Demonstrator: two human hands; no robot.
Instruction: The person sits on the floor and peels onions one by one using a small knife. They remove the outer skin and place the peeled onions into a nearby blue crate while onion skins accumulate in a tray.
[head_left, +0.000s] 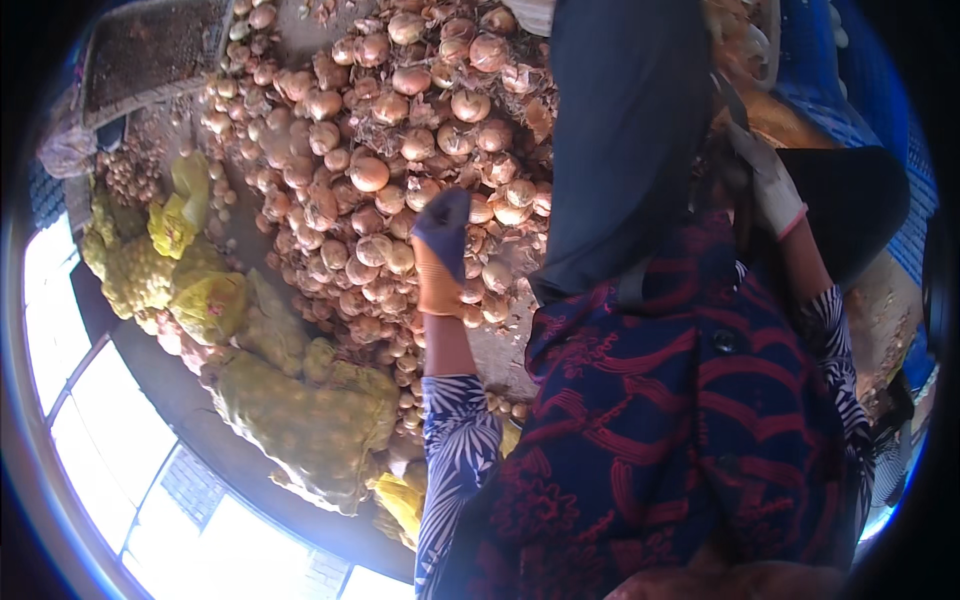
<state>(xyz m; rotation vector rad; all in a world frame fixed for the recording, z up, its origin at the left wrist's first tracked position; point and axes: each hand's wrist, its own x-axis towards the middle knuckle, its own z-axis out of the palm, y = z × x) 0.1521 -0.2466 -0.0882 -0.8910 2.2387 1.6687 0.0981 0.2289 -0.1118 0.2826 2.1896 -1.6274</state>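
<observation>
My left hand, in an orange glove with a dark coated front, reaches onto a large heap of onions. Its fingers touch or hover among the onions; whether one is held under the palm is hidden. On the other side of my dark-trousered leg is my right hand, in a whitish glove with a pink cuff. That hand is near a dark thing that I cannot make out, and its fingers are partly hidden in shadow. Dry onion skins and roots lie among the onions.
Filled yellow-green mesh sacks lie on the left, beside a heap of smaller onions. A dirty plastic crate stands at the upper left. Blue plastic crates and an orange mesh sack are at the upper right.
</observation>
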